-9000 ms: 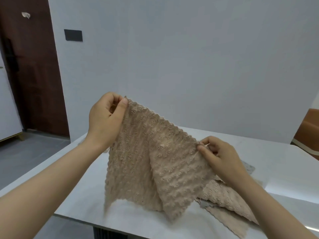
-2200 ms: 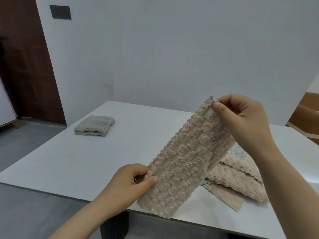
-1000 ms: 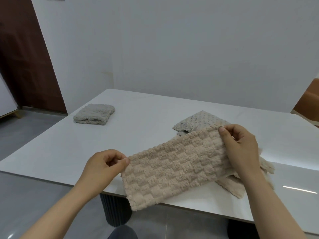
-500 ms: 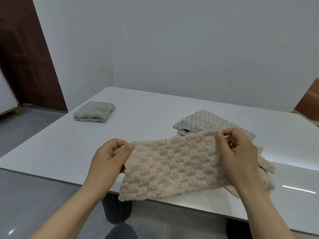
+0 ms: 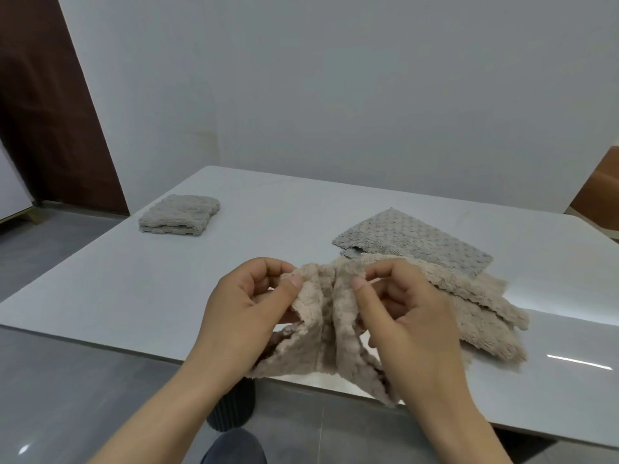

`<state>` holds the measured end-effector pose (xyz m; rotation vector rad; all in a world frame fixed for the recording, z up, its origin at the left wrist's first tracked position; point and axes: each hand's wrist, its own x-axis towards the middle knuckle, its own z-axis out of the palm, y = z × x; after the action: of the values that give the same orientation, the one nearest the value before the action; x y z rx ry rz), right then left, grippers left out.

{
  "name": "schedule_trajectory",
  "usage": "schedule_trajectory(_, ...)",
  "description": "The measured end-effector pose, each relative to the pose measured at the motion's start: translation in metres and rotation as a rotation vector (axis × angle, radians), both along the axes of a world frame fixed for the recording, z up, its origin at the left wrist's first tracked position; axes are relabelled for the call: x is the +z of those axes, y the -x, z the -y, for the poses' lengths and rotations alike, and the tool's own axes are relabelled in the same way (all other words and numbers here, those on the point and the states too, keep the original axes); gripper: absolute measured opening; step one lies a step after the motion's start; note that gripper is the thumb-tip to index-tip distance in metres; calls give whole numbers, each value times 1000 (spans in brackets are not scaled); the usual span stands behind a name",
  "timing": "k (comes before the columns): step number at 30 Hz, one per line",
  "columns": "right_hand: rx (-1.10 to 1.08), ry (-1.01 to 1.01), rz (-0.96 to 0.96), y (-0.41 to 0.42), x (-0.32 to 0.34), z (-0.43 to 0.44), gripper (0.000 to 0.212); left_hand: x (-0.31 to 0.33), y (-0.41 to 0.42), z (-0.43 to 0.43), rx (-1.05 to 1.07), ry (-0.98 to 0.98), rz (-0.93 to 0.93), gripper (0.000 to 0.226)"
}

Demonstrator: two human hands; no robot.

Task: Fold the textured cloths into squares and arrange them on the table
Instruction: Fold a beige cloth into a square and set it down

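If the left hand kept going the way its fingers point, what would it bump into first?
Most likely the right hand. The left hand points its fingers sideways toward it, and only the bunched beige cloth that both hands pinch lies between them. Depth is a bit unclear from one view.

Only one view here, worn on your head, tilted forward and down across the surface (image 5: 167, 289) toward the wall (image 5: 335, 95). Your left hand (image 5: 241, 306) and right hand (image 5: 412, 316) sit close up, low in the middle.

White table (image 5: 268, 236) bears folded grey cloth (image 5: 179, 216) (far left) and cloth pile (image 5: 469, 296).
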<state>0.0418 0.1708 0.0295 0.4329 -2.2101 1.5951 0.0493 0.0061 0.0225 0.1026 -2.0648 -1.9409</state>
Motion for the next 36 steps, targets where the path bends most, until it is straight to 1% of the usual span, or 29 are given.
schedule_trajectory(8, 112, -17, 16, -4, -7, 9, 8, 8, -8, -10, -67, -93, -5, 8)
schedule_trajectory(12, 249, 118, 83, -3, -8, 4, 11, 10, -13, -10, -69, -142, -6, 7)
schedule_trajectory(17, 327, 157, 152, 2, -7, 2, 25, 10, -16, -7, -70, -120, -9, 6)
schedule_trajectory(22, 387, 127, 198, 4, -3, 2, 26, 6, -18, -4, -57, -90, -13, 6)
schedule_trajectory(26, 408, 97, 232, 7, -1, 2, 21, 7, -19, -3, -43, -44, -37, 5)
schedule_trajectory(29, 380, 89, 224, 8, 0, 3, 15, 4, -17, -2, -8, -18, -45, 6)
schedule_trajectory(31, 363, 93, 216, 7, 1, 3, 16, 1, -16, -1, 21, 9, -45, 9)
schedule_trajectory(34, 344, 106, 198, 6, 3, 3, 14, -2, -15, -2, 32, 40, -36, 8)
schedule_trajectory(36, 337, 73, 190, 6, 4, 4, 13, -2, -16, -2, 24, 38, -37, 7)
